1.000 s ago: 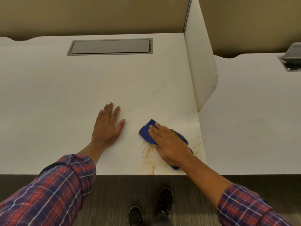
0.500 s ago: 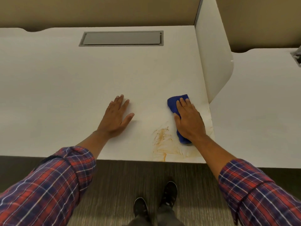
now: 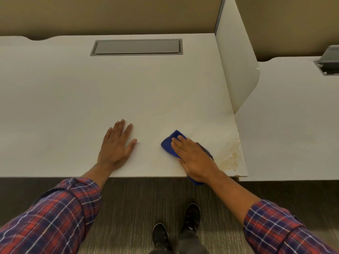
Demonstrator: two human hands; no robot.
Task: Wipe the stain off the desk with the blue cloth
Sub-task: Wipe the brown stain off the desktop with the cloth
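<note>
- Head view, looking down at a white desk (image 3: 73,107); its near edge is running straight across the frame, with striped floor (image 3: 128,208) showing below it.
- The left hand (image 3: 115,149) is lying palm down on the desk just inside the near edge, fingers straight and slightly spread, thumb out to the right, gripping nothing.
- The right hand (image 3: 194,160) is pressing flat on the cloth (image 3: 170,143), fingers straight and close together, pointing up and left. It is pressing rather than pinching.
- The cloth is sitting at the near edge, right of centre. One blue corner is poking out past the fingertips, and another bit is hanging over the desk edge under the wrist.
- The stain (image 3: 231,158), a faint orange-brown smear, is lying just right of the cloth, in the desk's near right corner, reaching almost to both edges there.
- A gap of bare desk is separating the two hands.
- A white divider (image 3: 236,70) is standing upright along the desk's right side, ending short of the near edge, so the stained corner is open toward the next desk (image 3: 293,125).
- Behind and left of the hands, the surface is lying bare up to a grey hatch (image 3: 136,47) set flush near the far edge.
- Two dark shoes (image 3: 190,217) are standing on the floor below the right hand.
- Plaid sleeves (image 3: 51,217) are covering both forearms partway.
</note>
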